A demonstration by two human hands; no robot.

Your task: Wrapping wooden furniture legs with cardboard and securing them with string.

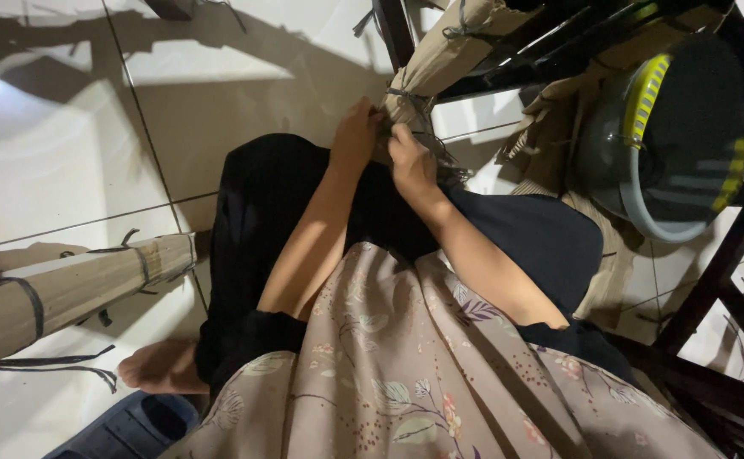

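- Pale floor tiles (66,161) reflect a lamp beneath us; a dark wooden frame (729,297) stands to our right.
- Our left hand (355,136) pinches the dark strap (414,106) at the end of the paper-wrapped bundle (448,51), just above our knees.
- Our right hand (412,161) grips the same strap, touching the bundle.
- Another strapped bundle (66,289) lies at left; a grey-and-yellow helmet (670,136) rests at right.

Single head-worn view, aimed steeply down over the lap onto the tiled floor (66,153); both hands seen close, mid-frame. No second view is provided.
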